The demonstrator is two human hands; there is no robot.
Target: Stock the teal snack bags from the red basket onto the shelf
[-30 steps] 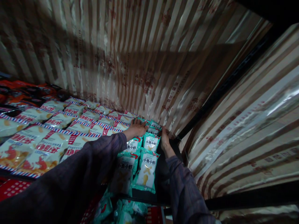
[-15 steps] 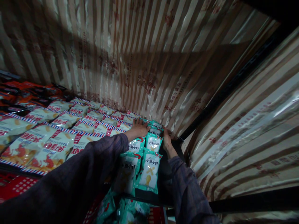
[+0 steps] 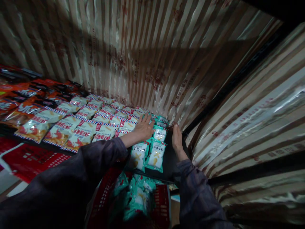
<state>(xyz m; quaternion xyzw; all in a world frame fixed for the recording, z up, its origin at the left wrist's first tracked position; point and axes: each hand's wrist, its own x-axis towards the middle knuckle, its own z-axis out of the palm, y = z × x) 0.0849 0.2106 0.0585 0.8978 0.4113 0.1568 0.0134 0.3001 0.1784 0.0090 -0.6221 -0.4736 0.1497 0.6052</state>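
Observation:
Teal snack packets (image 3: pixel 156 156) lie in two short rows at the right end of a dark shelf (image 3: pixel 170 162). My left hand (image 3: pixel 144 127) rests flat with fingers spread on the packets at the back of the left teal row. My right hand (image 3: pixel 176 140) stands edge-on along the right side of the teal rows, fingers straight, touching the rear packet. Neither hand grips anything. Dark sleeves cover both arms.
White, red and blue snack bags (image 3: pixel 78 127) fill the shelf to the left, with orange bags (image 3: pixel 28 95) beyond them. A red basket (image 3: pixel 162 203) below holds more teal packets (image 3: pixel 137 197). Striped foil sheeting (image 3: pixel 147 54) walls the back and right.
The view has pulled back and tilted down, so the red basket now shows. My left hand has spread flatter on the packets, and my right hand has drawn slightly back along the row's side.

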